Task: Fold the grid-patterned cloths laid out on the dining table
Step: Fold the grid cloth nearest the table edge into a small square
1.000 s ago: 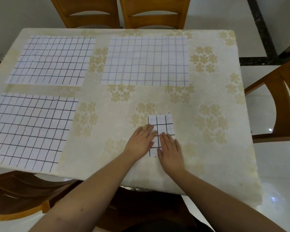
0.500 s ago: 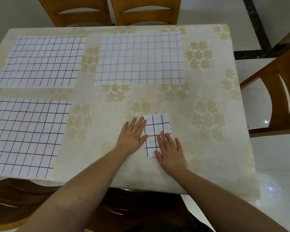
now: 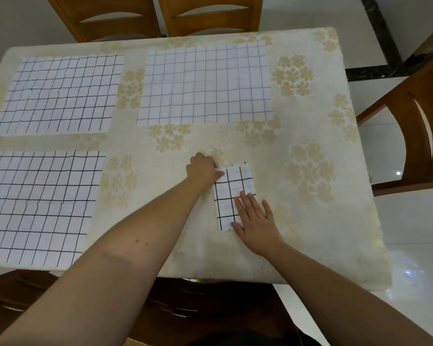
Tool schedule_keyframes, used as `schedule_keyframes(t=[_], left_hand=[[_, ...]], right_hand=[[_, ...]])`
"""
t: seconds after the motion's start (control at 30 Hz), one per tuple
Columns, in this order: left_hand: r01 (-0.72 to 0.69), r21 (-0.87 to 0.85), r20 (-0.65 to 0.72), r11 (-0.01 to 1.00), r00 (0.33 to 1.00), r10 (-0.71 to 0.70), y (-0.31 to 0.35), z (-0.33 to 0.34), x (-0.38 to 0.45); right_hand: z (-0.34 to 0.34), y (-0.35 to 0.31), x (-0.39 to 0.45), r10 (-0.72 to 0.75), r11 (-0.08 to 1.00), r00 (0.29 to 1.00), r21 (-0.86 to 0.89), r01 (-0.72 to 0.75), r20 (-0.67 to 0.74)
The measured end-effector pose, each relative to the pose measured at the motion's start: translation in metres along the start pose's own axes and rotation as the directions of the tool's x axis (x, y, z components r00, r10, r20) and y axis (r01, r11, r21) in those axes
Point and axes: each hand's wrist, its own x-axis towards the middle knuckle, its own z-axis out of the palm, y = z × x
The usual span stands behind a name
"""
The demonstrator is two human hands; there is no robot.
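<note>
Tablecloth [image 3: 298, 221] under 3 flat cloths [image 3: 205, 81]

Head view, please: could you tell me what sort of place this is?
Probably a home dining room: a table under a flowered tablecloth, wooden chairs drawn up around it, and a glossy tiled floor.

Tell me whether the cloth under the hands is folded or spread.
Folded. The small cloth is a narrow rectangle a few grid squares wide; the right hand presses it flat while the left hand pinches its far-left corner.

wooden chairs [image 3: 210, 16] around floral tablecloth [image 3: 310, 146]
</note>
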Motion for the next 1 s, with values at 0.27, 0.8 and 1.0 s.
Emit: schedule_keyframes(t=[0.27, 0.8, 1.0], left_hand=[[-0.151, -0.203, 0.134, 0.967, 0.974, 0.18, 0.014, -0.016, 0.005], [-0.033, -0.483, 0.058, 0.875, 0.996, 0.069, -0.033, -0.001, -0.051], [0.186, -0.755, 0.164, 0.629, 0.982, -0.093, -0.073, 0.035, -0.085]], right_hand=[[0.0, 0.002, 0.001, 0.005, 1.0, 0.999, 0.001, -0.005, 0.051], [-0.004, 0.001, -0.029, 0.308, 0.934, 0.942, 0.229, -0.272, -0.134], [-0.012, -0.012, -0.041, 0.493, 0.799, 0.84, 0.5, -0.334, -0.226]])
